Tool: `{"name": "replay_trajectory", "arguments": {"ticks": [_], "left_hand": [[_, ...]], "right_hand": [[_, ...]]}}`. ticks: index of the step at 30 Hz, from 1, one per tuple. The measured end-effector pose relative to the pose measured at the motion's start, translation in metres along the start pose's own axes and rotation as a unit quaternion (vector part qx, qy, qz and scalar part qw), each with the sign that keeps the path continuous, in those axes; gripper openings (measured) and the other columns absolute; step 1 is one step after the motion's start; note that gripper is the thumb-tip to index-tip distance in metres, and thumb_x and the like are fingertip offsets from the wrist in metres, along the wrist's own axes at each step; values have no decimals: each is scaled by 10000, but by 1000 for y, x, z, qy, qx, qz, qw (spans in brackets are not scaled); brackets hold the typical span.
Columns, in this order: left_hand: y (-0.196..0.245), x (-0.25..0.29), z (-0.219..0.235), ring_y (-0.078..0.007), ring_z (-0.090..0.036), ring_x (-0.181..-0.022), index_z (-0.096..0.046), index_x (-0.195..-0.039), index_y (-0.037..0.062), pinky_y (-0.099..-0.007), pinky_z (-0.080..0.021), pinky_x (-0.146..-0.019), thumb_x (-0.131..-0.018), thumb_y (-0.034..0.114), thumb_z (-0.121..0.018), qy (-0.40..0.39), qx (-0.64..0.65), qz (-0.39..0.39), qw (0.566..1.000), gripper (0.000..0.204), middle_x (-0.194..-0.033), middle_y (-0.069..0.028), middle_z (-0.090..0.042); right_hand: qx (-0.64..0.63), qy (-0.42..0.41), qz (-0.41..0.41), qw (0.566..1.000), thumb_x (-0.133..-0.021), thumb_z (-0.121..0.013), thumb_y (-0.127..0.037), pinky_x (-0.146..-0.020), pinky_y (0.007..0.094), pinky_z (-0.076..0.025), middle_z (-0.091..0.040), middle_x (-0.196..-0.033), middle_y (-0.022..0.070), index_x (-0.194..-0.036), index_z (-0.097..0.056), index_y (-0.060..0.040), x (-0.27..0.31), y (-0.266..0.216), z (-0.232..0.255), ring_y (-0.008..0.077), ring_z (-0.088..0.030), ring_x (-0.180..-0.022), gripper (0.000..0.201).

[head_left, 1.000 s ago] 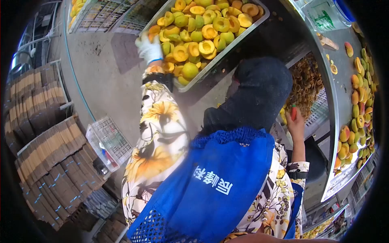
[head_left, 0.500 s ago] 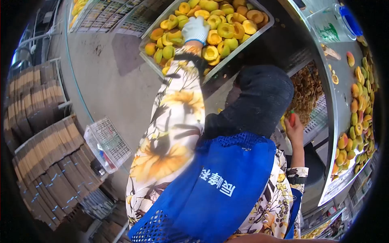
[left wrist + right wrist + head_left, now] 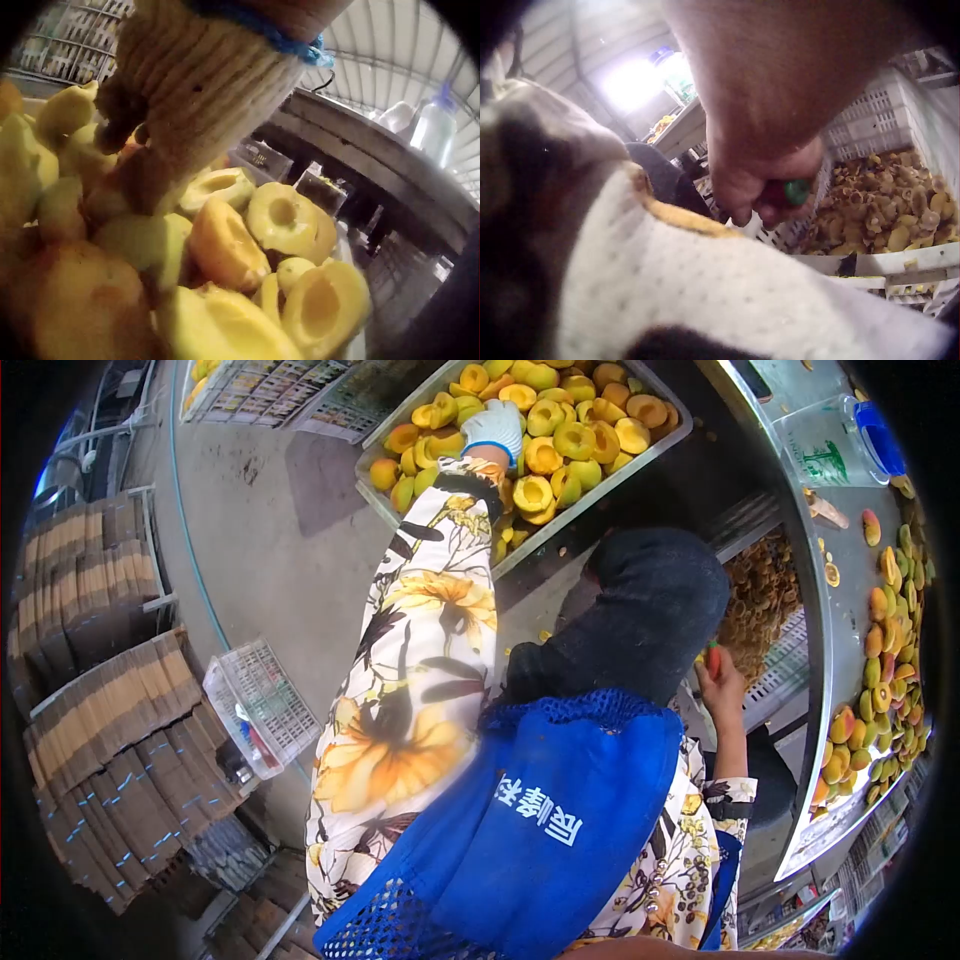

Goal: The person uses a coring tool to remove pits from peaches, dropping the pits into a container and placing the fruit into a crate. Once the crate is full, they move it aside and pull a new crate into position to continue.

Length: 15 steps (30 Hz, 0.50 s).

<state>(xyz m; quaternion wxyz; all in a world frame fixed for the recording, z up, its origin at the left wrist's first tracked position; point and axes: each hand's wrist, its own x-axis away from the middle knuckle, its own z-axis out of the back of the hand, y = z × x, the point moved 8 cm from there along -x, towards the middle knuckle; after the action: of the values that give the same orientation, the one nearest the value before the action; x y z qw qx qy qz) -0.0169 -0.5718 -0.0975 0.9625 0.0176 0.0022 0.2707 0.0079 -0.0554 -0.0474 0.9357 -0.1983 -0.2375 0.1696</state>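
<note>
My left hand (image 3: pixel 493 430), in a white knitted glove with a blue cuff, reaches down onto halved, pitted yellow peaches (image 3: pixel 543 456). They fill a pale rectangular bin (image 3: pixel 575 513). In the left wrist view the gloved fingers (image 3: pixel 169 176) point down among the fruit; their tips are hidden, and I cannot tell whether they hold a peach half. Low by the right knee, my bare right hand (image 3: pixel 722 685) grips a red handle (image 3: pixel 713 661) with a green end (image 3: pixel 796 192). Whatever the handle carries is out of sight.
A white crate (image 3: pixel 900 259) of brown and yellow scraps (image 3: pixel 904 199) stands beside the right hand. On the right, a metal table (image 3: pixel 838 615) bears many peaches (image 3: pixel 880 660) and a clear jug (image 3: pixel 822 445) with a blue lid. Stacked cardboard (image 3: pixel 110 710) and a white basket (image 3: pixel 265 705) are at left.
The left hand has moved from the bin's left edge to the middle of the peach halves, staying about there over the last half second. The right hand keeps its grip on the red handle.
</note>
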Motion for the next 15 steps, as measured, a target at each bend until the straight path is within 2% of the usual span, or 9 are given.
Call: {"name": "replay_trajectory", "arguments": {"ticks": [3,4,8,12,15], "left_hand": [[9,2,13,-333,-635,-873,-555,-1060,49,-502,-491,-656,-823,155,-504,-40,-46,-41,997,265,-1035,-151,-575],[9,8,18,-329,-636,-832,-573,-1064,100,-487,-491,-633,-794,148,-541,-7,-34,-60,998,276,-1002,-140,-584],[8,20,23,-356,-616,-779,-569,-1013,223,-479,-485,-602,-782,249,-552,36,-4,-79,996,233,-945,-133,-581],[8,8,18,-363,-610,-827,-570,-1018,198,-470,-486,-680,-767,296,-572,-21,-25,-80,996,270,-953,-131,-588],[10,15,31,-344,-608,-874,-571,-1017,188,-447,-493,-704,-736,353,-603,-23,1,-42,999,327,-967,-129,-593]], "right_hand": [[-20,11,1,1000,-776,-682,-153,-728,325,-483,-634,-885,179,-1142,-542,-48,2,8,-2,270,-637,-812,406],[-38,14,3,999,-775,-681,-156,-725,330,-485,-635,-887,182,-1142,-542,-49,3,10,-2,280,-639,-813,406],[-45,-5,10,999,-777,-683,-168,-719,335,-485,-633,-888,188,-1142,-543,-53,3,14,-10,302,-635,-802,408],[-20,-19,6,1000,-776,-686,-182,-731,341,-483,-633,-903,188,-1144,-544,-58,-1,8,-10,310,-631,-816,413],[-13,-8,-6,1000,-776,-688,-194,-746,344,-479,-631,-918,186,-1147,-545,-62,-4,11,-8,304,-628,-833,419]]}}
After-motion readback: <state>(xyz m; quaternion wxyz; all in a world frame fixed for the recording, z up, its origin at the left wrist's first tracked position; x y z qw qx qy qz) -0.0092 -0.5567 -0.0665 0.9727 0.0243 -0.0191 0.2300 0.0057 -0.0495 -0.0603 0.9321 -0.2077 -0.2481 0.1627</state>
